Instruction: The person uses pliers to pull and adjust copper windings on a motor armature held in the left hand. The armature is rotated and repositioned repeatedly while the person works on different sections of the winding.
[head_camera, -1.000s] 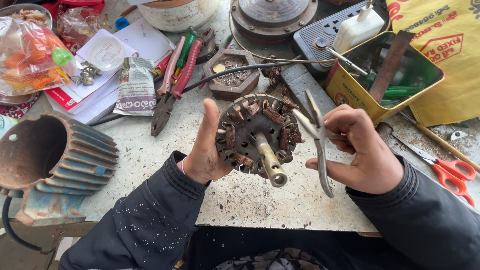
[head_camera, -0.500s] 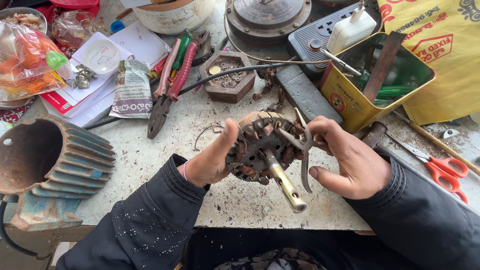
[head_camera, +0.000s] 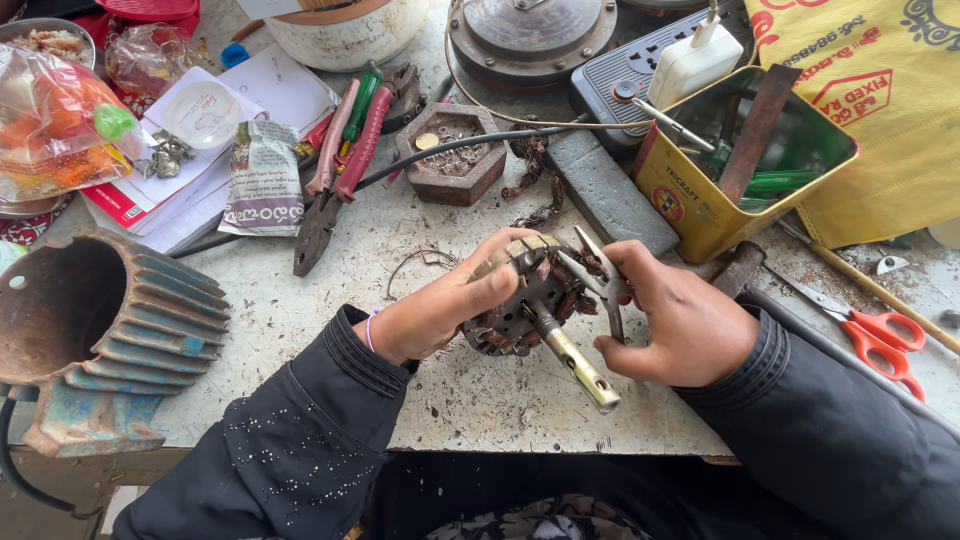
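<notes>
We find the left hand (head_camera: 455, 305) wrapped over the top of a motor rotor (head_camera: 530, 300), fingers curled on its rim and clamped firm. The rotor is held just above the grey worktable (head_camera: 300, 310), tilted, its brass-coloured shaft (head_camera: 572, 358) pointing down toward the person. We note the right hand (head_camera: 675, 325) closed round a pair of metal pliers (head_camera: 605, 285), whose tips sit at the rotor's dark copper windings; whether they actually grip a wire we cannot tell, as the fingers cover that spot. Both hands meet at the rotor. Beyond it lie red-handled pliers (head_camera: 340, 165), a hexagonal tray (head_camera: 450, 155) and a yellow tin (head_camera: 740, 160); a ribbed motor housing (head_camera: 100, 330) stands at the left; red scissors (head_camera: 885, 335) lie at the right
</notes>
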